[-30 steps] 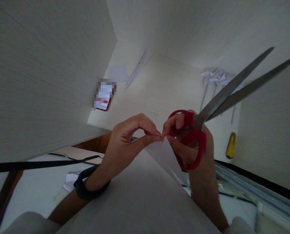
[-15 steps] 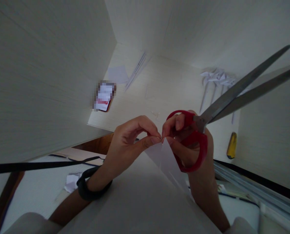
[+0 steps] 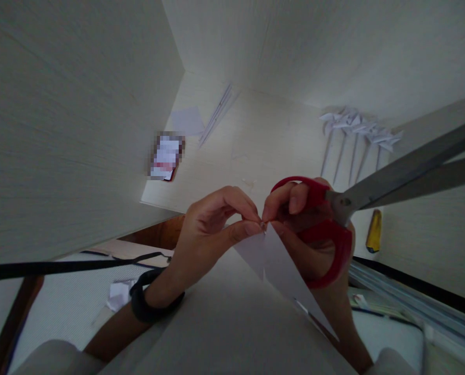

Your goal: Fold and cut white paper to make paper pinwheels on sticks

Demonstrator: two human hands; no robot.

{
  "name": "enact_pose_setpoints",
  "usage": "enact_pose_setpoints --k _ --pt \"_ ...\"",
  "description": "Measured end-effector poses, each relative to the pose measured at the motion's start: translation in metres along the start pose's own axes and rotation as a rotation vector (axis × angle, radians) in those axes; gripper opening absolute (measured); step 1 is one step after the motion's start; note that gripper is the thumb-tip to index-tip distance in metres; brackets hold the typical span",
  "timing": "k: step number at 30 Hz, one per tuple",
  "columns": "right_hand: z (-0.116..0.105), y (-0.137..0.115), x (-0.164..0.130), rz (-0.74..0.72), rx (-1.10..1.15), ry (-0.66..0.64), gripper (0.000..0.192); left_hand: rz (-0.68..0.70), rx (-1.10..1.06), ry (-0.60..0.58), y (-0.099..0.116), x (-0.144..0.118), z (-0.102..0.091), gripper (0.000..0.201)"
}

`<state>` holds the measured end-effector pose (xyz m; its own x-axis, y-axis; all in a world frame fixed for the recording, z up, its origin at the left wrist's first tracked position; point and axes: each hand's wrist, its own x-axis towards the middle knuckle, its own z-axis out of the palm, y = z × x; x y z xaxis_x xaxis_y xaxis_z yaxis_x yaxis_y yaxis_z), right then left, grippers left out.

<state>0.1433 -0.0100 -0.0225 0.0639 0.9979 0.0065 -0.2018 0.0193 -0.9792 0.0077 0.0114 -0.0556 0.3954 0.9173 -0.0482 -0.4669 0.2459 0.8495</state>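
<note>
Just in front of my body, my left hand [image 3: 212,224] pinches a folded white sheet of paper [image 3: 285,271] at its top, thumb against forefinger. A dark band sits on that wrist. My right hand [image 3: 308,252] pinches the same spot, its fingertips almost touching the left ones. Red-handled scissors [image 3: 345,204] hang on the right hand, fingers and thumb through the loops. Their blades are parted and point right, away from the paper. Something tiny and orange-brown shows between the fingertips; I cannot make out what it is.
On the pale desk lie a blurred phone [image 3: 166,159], a paper square [image 3: 188,122] and thin white sticks [image 3: 217,112]. Several paper pinwheels on sticks [image 3: 357,125] lie at the back right, above a yellow-and-black tool [image 3: 373,232]. Crumpled paper [image 3: 120,295] rests lower left. Panels enclose the desk.
The scissors have swung with the right hand, their blades lower and further right, uncovering more of the pinwheels. The paper's right flap hangs further out to the lower right. Both hands keep their pinch.
</note>
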Motion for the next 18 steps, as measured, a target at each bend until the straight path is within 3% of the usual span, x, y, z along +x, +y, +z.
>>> enact_pose_setpoints --k 9,18 --pt "0.0008 -0.0026 0.0010 -0.023 0.004 -0.013 0.027 0.033 -0.059 -0.049 -0.0087 -0.0018 0.0002 0.006" --pt "-0.0016 -0.0066 -0.0018 0.052 -0.139 0.008 0.029 0.368 0.473 0.096 -0.0001 -0.0039 -0.0013 0.012"
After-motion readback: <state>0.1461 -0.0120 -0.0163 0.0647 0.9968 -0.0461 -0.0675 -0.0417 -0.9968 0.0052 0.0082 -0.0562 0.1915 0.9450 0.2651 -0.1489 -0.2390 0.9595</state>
